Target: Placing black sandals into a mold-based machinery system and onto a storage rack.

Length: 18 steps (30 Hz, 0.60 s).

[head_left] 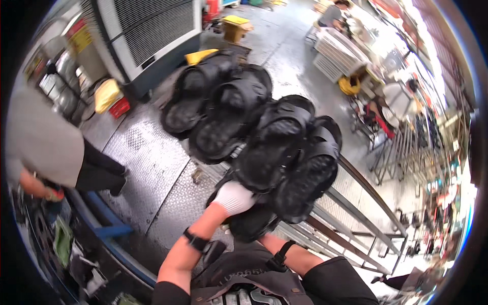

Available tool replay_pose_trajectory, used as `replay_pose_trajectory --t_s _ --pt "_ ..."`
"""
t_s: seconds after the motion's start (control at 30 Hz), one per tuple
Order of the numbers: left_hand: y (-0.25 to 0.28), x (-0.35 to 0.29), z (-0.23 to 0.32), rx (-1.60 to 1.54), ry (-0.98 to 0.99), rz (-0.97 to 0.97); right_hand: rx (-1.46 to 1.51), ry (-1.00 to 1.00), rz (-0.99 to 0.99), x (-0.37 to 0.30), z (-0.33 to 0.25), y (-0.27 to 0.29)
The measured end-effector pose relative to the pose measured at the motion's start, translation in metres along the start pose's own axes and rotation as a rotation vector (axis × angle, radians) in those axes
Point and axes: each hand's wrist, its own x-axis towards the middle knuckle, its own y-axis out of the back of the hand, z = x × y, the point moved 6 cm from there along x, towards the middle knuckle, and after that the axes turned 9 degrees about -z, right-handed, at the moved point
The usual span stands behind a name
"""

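My left hand [235, 197], in a white knit glove, is closed at the edge of a black sandal [252, 221] in front of my body. Its fingertips are partly hidden among the footwear. Behind that same sandal my right hand is hidden; only the right forearm [292, 251] shows, reaching up to it. Just beyond my hands, several black strapped sandals [272, 147] lie side by side, toes toward me, on a metal rack [351, 213]. One of them [307, 175] overlaps the right side of the sandal at my hands.
At the left stands a person in a grey top [46, 137], beside a blue metal frame [109, 231]. A large grilled machine [152, 35] is at the back left. Farther off are a yellow-topped bin [236, 28], a grey crate [338, 53] and a seated person [333, 18].
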Motion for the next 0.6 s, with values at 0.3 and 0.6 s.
replay_pose_trajectory --t_s 0.3,0.6 --pt "0.13 -0.216 -0.004 -0.526 0.723 0.156 -0.054 -0.168 0.027 -0.081 -0.002 0.067" --pt "0.198 -0.062 0.187 -0.055 -0.153 -0.068 -0.378 -0.253 -0.005 -0.035 -0.017 0.03"
